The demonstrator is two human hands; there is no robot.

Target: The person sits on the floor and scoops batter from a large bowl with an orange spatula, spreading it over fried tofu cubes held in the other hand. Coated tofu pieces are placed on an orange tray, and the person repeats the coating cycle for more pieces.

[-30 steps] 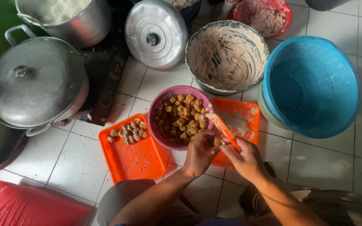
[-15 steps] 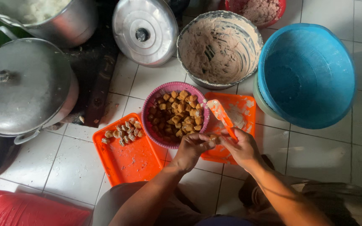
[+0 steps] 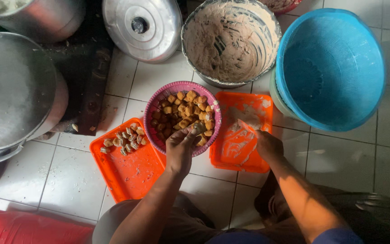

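At the far left a big lidded metal pot [image 3: 14,90] sits on the tiled floor [image 3: 339,162], with a second metal pot [image 3: 37,16] above it at the top edge. In the bottom left corner lies something red [image 3: 28,228], only partly in view. Right of the pots a dark strip [image 3: 93,86] runs down the floor, and beyond it a round metal lid [image 3: 143,27] with a black knob lies flat.

Lower down, an orange tray [image 3: 132,174] holds a small cluster of filled pieces [image 3: 125,141] near its upper left corner. The pink basket [image 3: 156,122] overlaps that tray's upper right corner and is heaped with golden brown tofu puffs [image 3: 183,113]. The left hand [image 3: 180,151] reaches over the basket's near rim, its fingers [image 3: 190,133] closed narrowly on one tofu puff [image 3: 200,128] at the right side of the heap.

Above the basket stands a grey bowl [image 3: 231,40] smeared with pale paste. Below it a second orange tray [image 3: 249,158], streaked with the same paste, lies just beside the basket. The right hand [image 3: 267,145] rests over this tray's right edge, fingers curled around a small pale scraper [image 3: 245,126] whose tip points up and left.

Furthest right, a large blue basin [image 3: 330,68] stands touching the second tray's upper right corner. The person's knees and dark clothing fill the bottom edge.
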